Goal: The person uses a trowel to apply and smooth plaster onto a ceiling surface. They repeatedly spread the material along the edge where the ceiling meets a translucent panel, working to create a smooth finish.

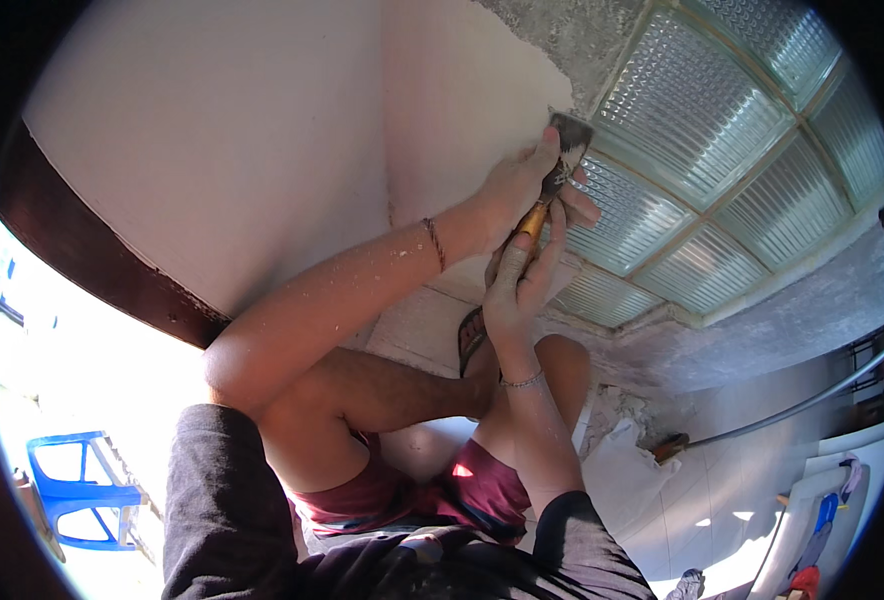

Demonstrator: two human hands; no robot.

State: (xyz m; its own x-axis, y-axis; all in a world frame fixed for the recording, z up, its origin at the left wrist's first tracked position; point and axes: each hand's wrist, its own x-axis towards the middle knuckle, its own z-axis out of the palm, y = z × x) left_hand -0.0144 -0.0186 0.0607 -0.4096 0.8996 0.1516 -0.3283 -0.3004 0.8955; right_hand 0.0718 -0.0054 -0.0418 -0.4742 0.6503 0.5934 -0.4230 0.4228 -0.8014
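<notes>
A putty knife [569,150] with a broad metal blade and yellow handle is raised at the edge of the chipped plaster [492,55], beside a glass-block panel [692,90]. White flecks sit on its blade. My left hand [527,190] grips the blade end, thumb on the metal and fingertips showing behind it. Lower down, my right hand [512,285] holds the handle, thumb along it. Pale flecks dot both my forearms.
My bent legs and a sandalled foot are below me. A blue plastic stool [82,487] stands at the lower left. At the right lie a white sack [617,470], a long grey rod [792,400] and a pale board [792,550] with small tools.
</notes>
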